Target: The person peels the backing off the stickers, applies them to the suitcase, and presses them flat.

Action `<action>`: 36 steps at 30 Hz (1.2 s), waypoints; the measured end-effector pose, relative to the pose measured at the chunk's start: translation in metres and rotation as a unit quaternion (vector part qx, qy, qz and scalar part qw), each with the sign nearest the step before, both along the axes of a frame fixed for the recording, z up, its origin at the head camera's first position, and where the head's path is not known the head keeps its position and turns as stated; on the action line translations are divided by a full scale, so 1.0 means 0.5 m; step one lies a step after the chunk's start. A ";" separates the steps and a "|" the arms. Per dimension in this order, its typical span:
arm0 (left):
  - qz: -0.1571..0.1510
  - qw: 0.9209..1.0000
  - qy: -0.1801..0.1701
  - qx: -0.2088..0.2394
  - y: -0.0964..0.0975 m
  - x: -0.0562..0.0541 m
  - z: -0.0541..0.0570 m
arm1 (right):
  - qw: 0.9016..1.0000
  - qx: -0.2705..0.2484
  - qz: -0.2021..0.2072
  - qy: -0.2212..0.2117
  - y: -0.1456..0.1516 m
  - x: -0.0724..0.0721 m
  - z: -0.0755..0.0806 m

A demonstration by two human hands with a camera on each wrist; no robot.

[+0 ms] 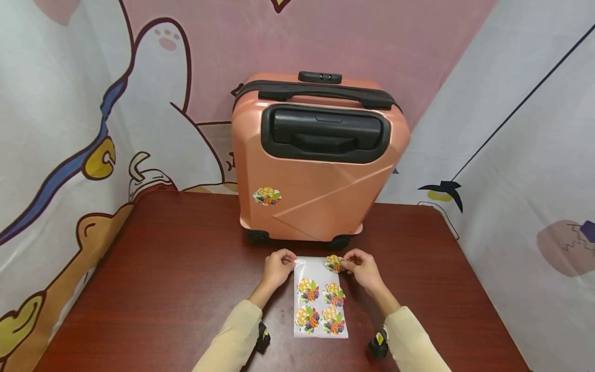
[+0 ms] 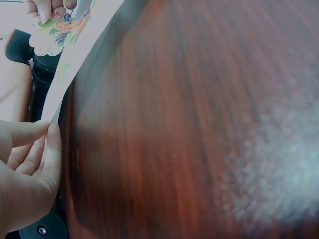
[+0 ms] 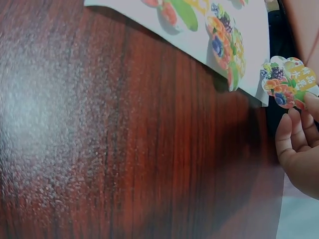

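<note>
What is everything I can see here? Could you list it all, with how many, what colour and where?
Suitcase: 1, orange-pink with black handles, standing on the table
Suitcase sticker: 1, multicoloured, suitcase front, low left
Sheet: 1, white, in front of the suitcase
Sheet stickers: 4, multicoloured, on the sheet
Held sticker: 1, multicoloured, in the right hand
Table: 1, reddish brown, under the suitcase
Backdrop: pieces uncountable, mainly pink and white with cartoons, behind and beside the table
Wrist devices: 2, black, one at each wrist
Sleeves: 2, cream, on the forearms
Left hand: 1, bare, pinching the sheet's corner
Right hand: 1, bare, pinching the held sticker
</note>
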State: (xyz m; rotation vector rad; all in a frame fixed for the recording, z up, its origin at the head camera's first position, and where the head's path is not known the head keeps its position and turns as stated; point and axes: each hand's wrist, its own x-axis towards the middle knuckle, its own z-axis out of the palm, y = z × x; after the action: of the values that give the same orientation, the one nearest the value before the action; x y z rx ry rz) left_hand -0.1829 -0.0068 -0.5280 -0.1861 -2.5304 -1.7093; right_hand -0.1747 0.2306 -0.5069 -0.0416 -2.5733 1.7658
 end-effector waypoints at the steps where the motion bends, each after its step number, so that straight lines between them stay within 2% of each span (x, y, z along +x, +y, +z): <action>1: -0.002 1.000 0.003 -0.003 -0.001 0.001 0.000 | 1.000 -0.001 0.000 -0.001 -0.001 0.000 0.002; 7: -0.015 0.998 0.027 -0.051 -0.003 0.006 0.001 | 1.000 -0.002 0.008 0.002 -0.003 0.003 0.010; 12: -0.017 0.997 0.024 -0.074 -0.009 0.008 0.000 | 1.000 -0.003 0.020 0.004 -0.003 0.006 0.023; 16: -0.013 0.996 0.024 -0.083 -0.013 0.008 0.008 | 0.999 -0.014 0.042 0.010 -0.009 0.009 0.042; 24: -0.040 0.997 0.035 -0.059 -0.007 0.010 0.049 | 0.996 -0.022 0.088 0.012 -0.038 0.009 0.083; 31: -0.077 0.997 0.027 -0.006 -0.001 0.020 0.083 | 0.993 -0.007 0.113 0.031 -0.060 0.010 0.110; 36: -0.077 0.996 0.041 0.002 0.004 0.023 0.099 | 0.991 -0.012 0.127 0.034 -0.087 0.029 0.163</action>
State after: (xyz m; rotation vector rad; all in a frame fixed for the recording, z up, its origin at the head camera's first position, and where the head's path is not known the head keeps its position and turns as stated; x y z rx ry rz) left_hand -0.1714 -0.0050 -0.4785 -0.4526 -2.5121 -1.7202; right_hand -0.1604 0.1869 -0.4252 0.3555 -2.6062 1.8385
